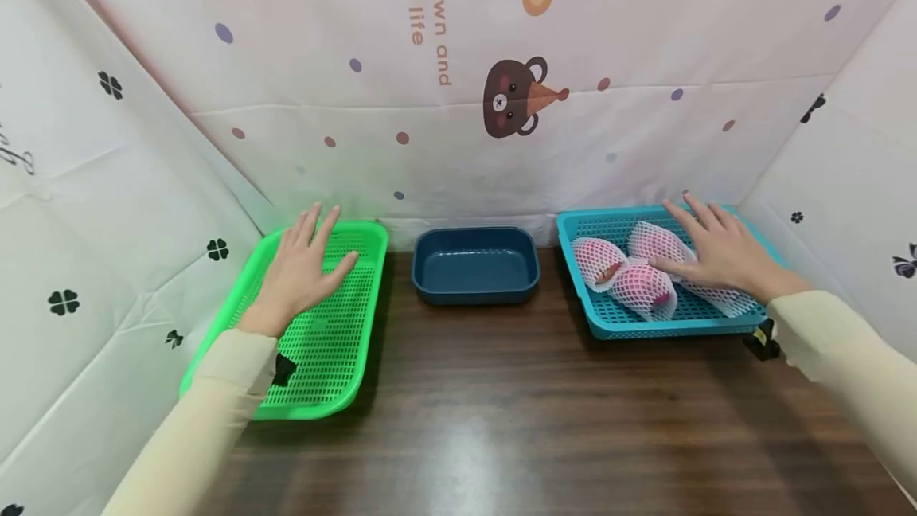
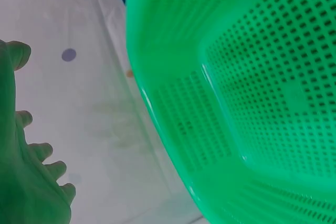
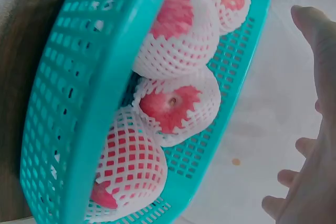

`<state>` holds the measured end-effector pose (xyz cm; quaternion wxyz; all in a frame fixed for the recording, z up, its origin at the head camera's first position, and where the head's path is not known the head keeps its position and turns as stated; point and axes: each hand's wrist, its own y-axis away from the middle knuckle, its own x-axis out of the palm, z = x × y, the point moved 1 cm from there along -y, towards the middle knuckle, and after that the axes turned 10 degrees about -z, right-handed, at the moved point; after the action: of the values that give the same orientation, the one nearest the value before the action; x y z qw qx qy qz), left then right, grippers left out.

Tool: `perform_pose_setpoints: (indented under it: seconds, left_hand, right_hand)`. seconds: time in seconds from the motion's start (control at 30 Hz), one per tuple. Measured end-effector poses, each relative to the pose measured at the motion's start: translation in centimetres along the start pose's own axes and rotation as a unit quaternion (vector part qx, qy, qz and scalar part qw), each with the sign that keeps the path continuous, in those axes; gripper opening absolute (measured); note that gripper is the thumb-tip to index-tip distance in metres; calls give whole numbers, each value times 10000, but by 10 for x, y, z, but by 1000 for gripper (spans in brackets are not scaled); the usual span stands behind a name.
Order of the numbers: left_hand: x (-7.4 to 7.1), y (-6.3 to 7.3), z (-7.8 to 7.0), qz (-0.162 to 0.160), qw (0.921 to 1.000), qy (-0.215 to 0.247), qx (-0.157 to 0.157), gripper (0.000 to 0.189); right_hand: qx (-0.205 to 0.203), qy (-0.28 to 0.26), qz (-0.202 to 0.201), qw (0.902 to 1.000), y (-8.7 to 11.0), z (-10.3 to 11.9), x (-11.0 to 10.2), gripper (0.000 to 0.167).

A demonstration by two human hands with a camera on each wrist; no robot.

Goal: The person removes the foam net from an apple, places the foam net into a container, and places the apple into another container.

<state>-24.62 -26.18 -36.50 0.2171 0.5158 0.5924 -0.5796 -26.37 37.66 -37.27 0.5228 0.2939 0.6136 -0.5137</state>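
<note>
My left hand (image 1: 297, 275) hovers over the green basket (image 1: 358, 365), fingers spread and holding nothing. That basket has slotted walls and a perforated floor, and no item shows inside it. On the right, my right hand (image 1: 723, 253) is held over the blue basket (image 1: 609, 329), its fingers spread too. Several red apples in white foam nets lie in the blue basket; one netted apple (image 1: 645, 289) is near the front, another (image 1: 598, 261) at the left. In the right wrist view, a netted apple (image 3: 176, 103) shows its stem end, and my fingers are apart from the fruit.
A dark blue rectangular dish (image 1: 476, 297) stands between the two baskets on the brown wooden table (image 1: 466, 404). Behind them hangs a white cloth (image 1: 444, 158) with bears and dots. Cloth with clover prints (image 1: 64, 302) closes off the left and right sides.
</note>
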Motion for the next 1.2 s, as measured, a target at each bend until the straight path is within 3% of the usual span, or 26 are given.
perform_pose_setpoints:
  seconds: [0.3,0.5,0.7,1.2]
  left_hand:
    - [14,-10,-22,218,9970,719,-209,82]
    - [27,-22,-47,388,9921,1132,-380,83]
    - [39,-32,-74,468,9849,1601,-457,85]
    - [79,-49,-140,620,9724,2245,-119,85]
  right_hand:
    - [204,-293,520,9980,-5,-9,1,110]
    - [320,-566,899,9938,-8,-17,4,111]
    - [431,-739,1033,9910,-17,-23,11,110]
    - [660,-847,1191,9871,-21,-35,14,108]
